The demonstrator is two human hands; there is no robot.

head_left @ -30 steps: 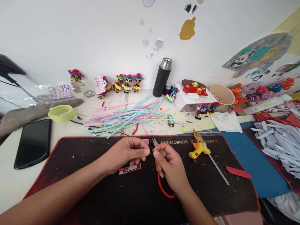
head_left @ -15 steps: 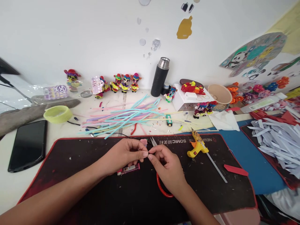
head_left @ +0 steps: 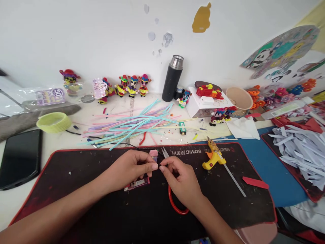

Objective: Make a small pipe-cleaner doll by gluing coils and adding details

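My left hand (head_left: 135, 167) is closed in a pinch over the dark desk mat (head_left: 106, 213). Facing it, my right hand (head_left: 179, 174) pinches too, its fingertips a small gap away from the left ones. Something tiny and dark shows at the fingertips, too small to name. Scissors with red handles (head_left: 175, 206) lie partly under my right hand, blades pointing away. By my left hand are a pink lighter-like stick (head_left: 137, 184) with a printed label and a small pink and grey-blue block (head_left: 153, 154).
A yellow hot glue gun (head_left: 214, 158) and a red strip (head_left: 255, 182) lie to the right. Behind the mat spreads a pile of pastel pipe cleaners (head_left: 132, 125). A black thermos (head_left: 172, 79) stands by the wall near several small figures (head_left: 133, 86). A phone (head_left: 21, 157) lies left.
The fingertips of my two hands have parted slightly; before, they met. The camera view has shifted a little, while the things on the desk stay in place.
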